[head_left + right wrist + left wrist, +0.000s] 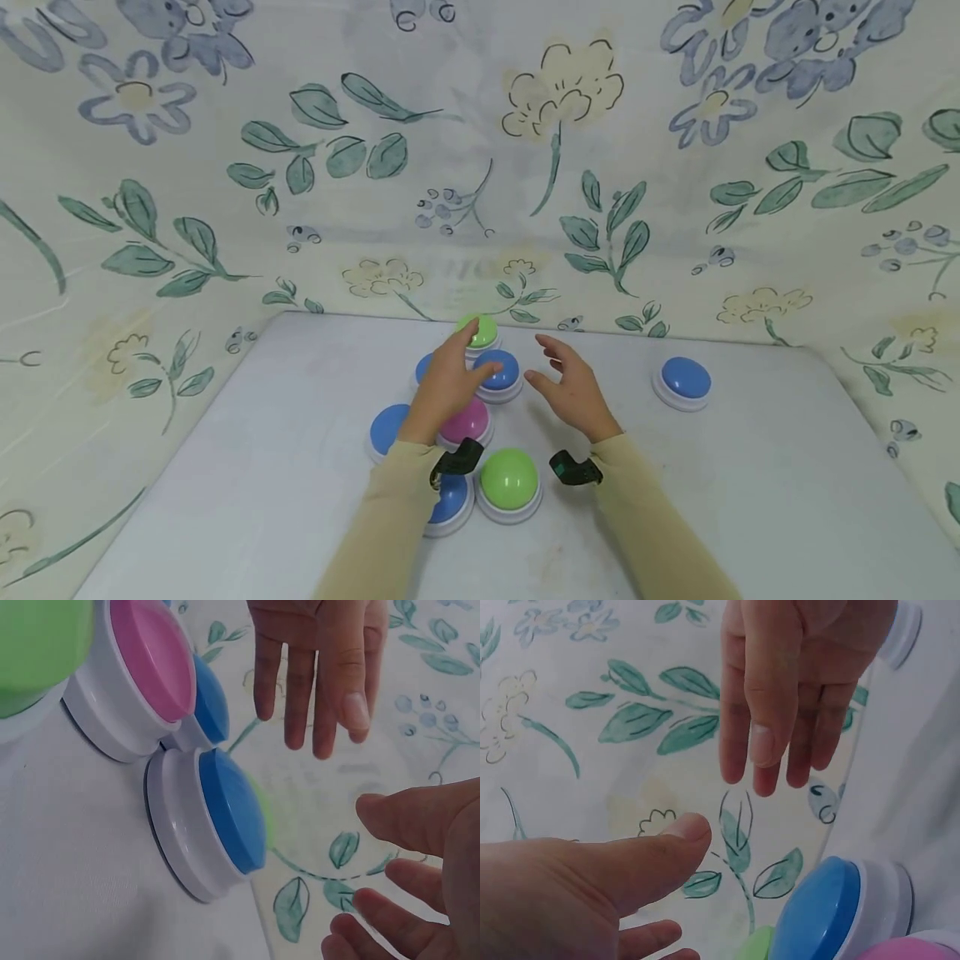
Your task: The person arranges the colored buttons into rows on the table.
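My left hand point(448, 382) is held over a cluster of dome-topped push buttons with white bases, fingers extended and thumb apart. Behind its fingertips shows a green button point(483, 332), and its thumb overlaps a blue button point(506, 364) in the head view. Below the palm is a pink button point(467, 421), partly covered by the wrist. Facing it, my right hand point(576, 393) hovers above the table to the right of the cluster, fingers loosely bent. Both wrist views show a gap between the two hands, with nothing held in the left hand point(660, 862) or the right hand point(427, 900).
A green button point(510, 479) and a blue button point(452, 502) stand nearest the front, between the forearms. Another blue button point(386, 427) is at the cluster's left. One blue button point(686, 379) sits apart on the right. Floral cloth point(465, 200) rises behind the white table point(787, 483).
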Demonstrator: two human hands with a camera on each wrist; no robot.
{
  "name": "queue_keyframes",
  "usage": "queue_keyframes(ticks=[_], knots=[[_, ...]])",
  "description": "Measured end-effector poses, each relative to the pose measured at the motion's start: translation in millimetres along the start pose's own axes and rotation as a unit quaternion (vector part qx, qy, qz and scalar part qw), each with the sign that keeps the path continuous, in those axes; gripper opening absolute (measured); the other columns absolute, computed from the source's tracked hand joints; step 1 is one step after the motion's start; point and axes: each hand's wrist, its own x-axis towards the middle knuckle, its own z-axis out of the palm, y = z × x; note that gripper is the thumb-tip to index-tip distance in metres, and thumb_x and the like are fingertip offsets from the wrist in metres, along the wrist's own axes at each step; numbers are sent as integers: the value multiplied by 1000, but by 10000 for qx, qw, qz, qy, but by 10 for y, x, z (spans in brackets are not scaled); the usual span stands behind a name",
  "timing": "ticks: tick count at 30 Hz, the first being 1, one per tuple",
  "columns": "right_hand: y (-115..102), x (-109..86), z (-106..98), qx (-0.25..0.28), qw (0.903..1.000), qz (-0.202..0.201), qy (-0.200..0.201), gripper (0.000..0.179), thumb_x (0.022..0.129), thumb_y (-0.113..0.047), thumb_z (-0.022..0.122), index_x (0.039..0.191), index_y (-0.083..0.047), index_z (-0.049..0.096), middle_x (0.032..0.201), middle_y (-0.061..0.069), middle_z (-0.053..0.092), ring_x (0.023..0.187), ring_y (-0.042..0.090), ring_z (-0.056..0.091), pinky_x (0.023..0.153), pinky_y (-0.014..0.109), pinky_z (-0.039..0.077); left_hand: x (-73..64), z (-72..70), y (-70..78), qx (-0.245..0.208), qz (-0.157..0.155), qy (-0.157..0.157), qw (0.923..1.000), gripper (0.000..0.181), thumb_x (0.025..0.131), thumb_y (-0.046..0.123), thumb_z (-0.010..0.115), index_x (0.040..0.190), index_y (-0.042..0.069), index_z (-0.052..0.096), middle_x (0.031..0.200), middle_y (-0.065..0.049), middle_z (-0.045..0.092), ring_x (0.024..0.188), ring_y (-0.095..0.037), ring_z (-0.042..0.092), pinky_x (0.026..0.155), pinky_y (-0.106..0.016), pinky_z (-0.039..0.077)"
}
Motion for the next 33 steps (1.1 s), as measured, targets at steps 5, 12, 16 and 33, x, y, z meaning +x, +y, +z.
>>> queue_keyframes(ticks=[5, 12, 16, 33], knots=[[-9, 69, 77, 19, 9997, 140, -188, 60, 96, -17, 68, 150, -7, 45, 154, 14, 44, 139, 35, 44, 113, 48, 40, 24, 22, -48, 176, -35, -186, 9997, 79, 93, 28, 74, 157, 6, 33, 159, -14, 38, 146, -34, 34, 118, -52, 31], [1, 153, 139, -19, 9990, 112, -429, 60, 96, -17, 67, 149, -4, 45, 153, 15, 45, 138, 36, 45, 113, 49, 40, 48, 57, -116, 276, -76, -276, 9992, 78, 93, 29, 74, 156, 6, 35, 155, -15, 43, 143, -34, 39, 117, -52, 33], [9, 195, 173, -247, 9976, 127, -638, 62, 96, -20, 68, 150, -5, 44, 154, 16, 44, 138, 38, 45, 112, 51, 41, 71, 66, -151, 375, 19, -325, 9988, 75, 92, 26, 75, 154, 6, 39, 148, -16, 52, 138, -34, 46, 114, -51, 38], [135, 320, 304, -596, 9911, 93, -1190, 67, 91, -16, 74, 149, 0, 44, 149, 22, 48, 133, 42, 50, 109, 53, 44, 134, 63, -216, 1123, 423, -651, 9906, 66, 87, 16, 79, 145, 0, 51, 143, -20, 55, 132, -38, 51, 112, -50, 41]])
